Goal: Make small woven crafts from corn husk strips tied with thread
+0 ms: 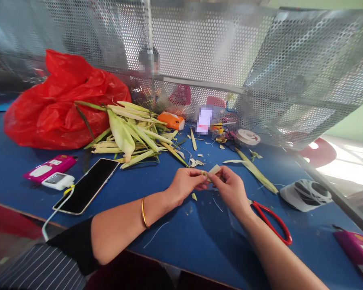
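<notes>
Both hands meet over the middle of the blue table (181,225). Between their fingertips is a small pale-green piece of corn husk (214,170). My left hand (186,183) pinches one end of it, thumb against fingers. My right hand (230,187) grips the other side, with a flat strip rising above its thumb. The fingers partly cover the piece, so its full shape is hidden. Red-handled scissors (274,221) lie beside my right wrist, their blades mostly covered. Husk scraps (196,162) are scattered just beyond the hands.
A heap of corn husks (133,133) leans against a red plastic bag (66,104). A black-screened phone (89,185) and a white device (59,181) lie at left. A tape roll (248,137), a loose husk (257,173) and a string spool (305,195) are at right. Perforated metal panels (199,48) border the back.
</notes>
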`<state>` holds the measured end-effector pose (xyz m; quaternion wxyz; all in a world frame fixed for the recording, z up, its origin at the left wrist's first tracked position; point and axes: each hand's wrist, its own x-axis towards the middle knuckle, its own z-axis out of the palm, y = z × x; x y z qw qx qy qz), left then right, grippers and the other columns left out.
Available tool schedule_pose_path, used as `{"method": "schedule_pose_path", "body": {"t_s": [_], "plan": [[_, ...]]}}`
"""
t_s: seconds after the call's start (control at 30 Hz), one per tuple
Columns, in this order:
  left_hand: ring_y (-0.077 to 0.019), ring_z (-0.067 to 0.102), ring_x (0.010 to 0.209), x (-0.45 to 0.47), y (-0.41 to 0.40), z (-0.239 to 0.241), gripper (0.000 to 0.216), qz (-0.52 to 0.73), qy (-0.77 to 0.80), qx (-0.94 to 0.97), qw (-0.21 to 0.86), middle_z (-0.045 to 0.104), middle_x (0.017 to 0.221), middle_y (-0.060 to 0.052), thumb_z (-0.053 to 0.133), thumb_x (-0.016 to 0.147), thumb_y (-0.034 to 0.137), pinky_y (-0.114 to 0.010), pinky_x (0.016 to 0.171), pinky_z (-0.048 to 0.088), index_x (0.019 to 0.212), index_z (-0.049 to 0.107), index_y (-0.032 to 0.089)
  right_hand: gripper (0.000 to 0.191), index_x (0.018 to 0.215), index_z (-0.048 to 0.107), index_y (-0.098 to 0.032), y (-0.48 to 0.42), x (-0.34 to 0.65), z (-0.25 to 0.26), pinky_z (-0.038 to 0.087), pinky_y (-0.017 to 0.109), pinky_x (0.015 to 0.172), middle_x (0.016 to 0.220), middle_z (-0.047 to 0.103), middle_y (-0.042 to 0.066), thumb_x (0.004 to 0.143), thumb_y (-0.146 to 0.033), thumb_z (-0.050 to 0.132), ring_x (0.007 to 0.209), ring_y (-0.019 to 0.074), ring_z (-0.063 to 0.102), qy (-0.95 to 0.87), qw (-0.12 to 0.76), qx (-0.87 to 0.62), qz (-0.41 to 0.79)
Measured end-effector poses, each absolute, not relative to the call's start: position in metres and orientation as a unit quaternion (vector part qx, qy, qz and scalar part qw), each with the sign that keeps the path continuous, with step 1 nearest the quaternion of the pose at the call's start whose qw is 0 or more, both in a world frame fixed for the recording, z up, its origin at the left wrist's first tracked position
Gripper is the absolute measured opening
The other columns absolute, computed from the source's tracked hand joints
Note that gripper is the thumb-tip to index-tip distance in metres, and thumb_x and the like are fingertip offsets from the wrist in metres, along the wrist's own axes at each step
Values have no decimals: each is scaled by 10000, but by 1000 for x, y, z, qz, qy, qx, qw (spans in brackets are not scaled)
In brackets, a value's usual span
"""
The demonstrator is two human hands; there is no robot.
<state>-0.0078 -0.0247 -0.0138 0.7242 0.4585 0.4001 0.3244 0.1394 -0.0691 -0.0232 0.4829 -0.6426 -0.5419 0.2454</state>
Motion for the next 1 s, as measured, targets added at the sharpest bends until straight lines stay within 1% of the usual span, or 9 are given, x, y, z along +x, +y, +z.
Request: {"method": "schedule_pose_path", "body": {"t_s": [0.07, 0.2, 0.4, 0.5, 0.6, 0.7, 0.8, 0.87, 1.0], "plan": [[-115, 665, 609, -9, -22, -13, 77, 333, 400, 442, 730, 731, 729, -63, 680, 794, 142, -247, 660, 528, 832, 742, 118, 239, 803, 625, -197, -70, 141, -21, 374, 257, 568, 679, 621, -9, 766, -428, 670, 591, 140, 506, -535, 504, -629, 252], [-129, 672, 619, -11, -19, -11, 85, 331, 398, 442, 733, 727, 711, -64, 725, 764, 180, -255, 658, 525, 821, 741, 120, 202, 833, 702, -194, -72, 144, -15, 400, 276, 620, 715, 661, 5, 764, -384, 693, 638, 149, 531, -552, 519, -598, 263], [-105, 652, 586, -11, -21, -8, 58, 333, 397, 456, 724, 704, 641, -31, 682, 784, 106, -240, 666, 514, 795, 738, 120, 202, 895, 751, -208, -73, 144, -15, 431, 306, 691, 823, 728, 32, 772, -361, 702, 724, 171, 580, -566, 503, -573, 314], [-99, 649, 583, -11, -21, -6, 69, 334, 394, 458, 724, 706, 653, -30, 671, 788, 86, -237, 668, 516, 797, 732, 118, 183, 887, 760, -215, -72, 144, -15, 432, 306, 667, 785, 723, 27, 781, -346, 690, 678, 162, 570, -574, 501, -569, 309], [-95, 651, 584, -10, -21, -5, 74, 329, 391, 465, 723, 708, 668, -30, 664, 787, 62, -233, 670, 519, 805, 713, 114, 135, 829, 763, -224, -72, 142, -16, 422, 301, 653, 785, 699, 28, 799, -318, 671, 685, 160, 566, -591, 520, -559, 260], [-94, 649, 569, -9, -24, -5, 76, 333, 400, 462, 718, 698, 645, -21, 669, 775, 41, -227, 651, 518, 790, 665, 115, 95, 749, 747, -226, -73, 140, -17, 416, 296, 661, 786, 667, 26, 778, -300, 695, 729, 167, 570, -590, 545, -553, 221], [-107, 645, 540, -7, -25, -7, 162, 343, 405, 454, 716, 673, 588, -2, 732, 731, 56, -236, 625, 525, 770, 594, 131, 109, 675, 720, -218, -74, 137, -19, 391, 281, 625, 702, 629, -2, 743, -302, 733, 656, 143, 529, -576, 536, -570, 237], [-115, 645, 534, -7, -25, -9, 220, 348, 402, 454, 715, 665, 573, 0, 773, 706, 88, -239, 609, 527, 763, 566, 137, 121, 684, 724, -214, -74, 137, -20, 376, 276, 607, 680, 626, -11, 740, -321, 739, 629, 133, 505, -561, 531, -576, 266], [-111, 647, 556, -7, -25, -10, 260, 366, 390, 469, 703, 673, 595, -18, 821, 680, 173, -227, 605, 526, 755, 577, 122, 143, 791, 759, -216, -74, 138, -17, 375, 274, 623, 657, 631, -18, 789, -341, 689, 636, 131, 506, -542, 538, -569, 306]]}}
